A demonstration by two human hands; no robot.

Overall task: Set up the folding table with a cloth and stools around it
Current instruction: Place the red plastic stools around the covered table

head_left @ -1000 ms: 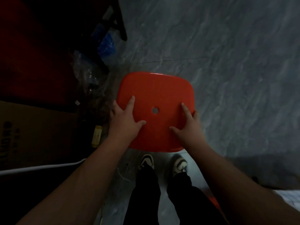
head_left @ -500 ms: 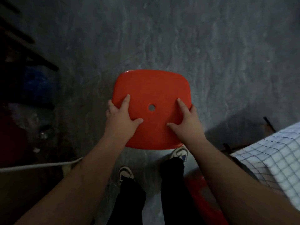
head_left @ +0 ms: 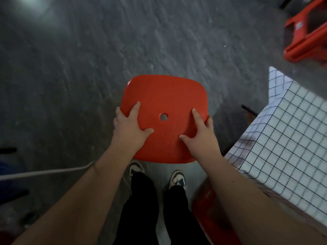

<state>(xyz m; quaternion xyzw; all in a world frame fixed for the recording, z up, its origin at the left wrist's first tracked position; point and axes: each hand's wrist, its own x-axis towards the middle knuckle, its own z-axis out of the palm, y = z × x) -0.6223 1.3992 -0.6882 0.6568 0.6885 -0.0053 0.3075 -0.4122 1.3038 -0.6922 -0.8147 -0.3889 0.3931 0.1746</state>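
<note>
Both hands clamped on the red stool (head_left: 163, 106): left hand (head_left: 130, 129) and right hand (head_left: 200, 137) grip the seat's side edges, carried over the floor near the checked cloth (head_left: 290, 138). Looks light, stiff, slick plastic, so the edges seem the best hold

Grey mottled floor (head_left: 88, 68) spreads all round. White cord (head_left: 44, 173) crosses floor, low left of fingers. Two sneakers (head_left: 135, 168), black trousers (head_left: 141, 206) directly below. Blurred dark objects (head_left: 8, 150) far left.

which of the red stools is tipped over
The red plastic stool at the far right, beyond the checked cloth, lies tipped, underside showing. The one in both hands shows its seat upward.
</note>
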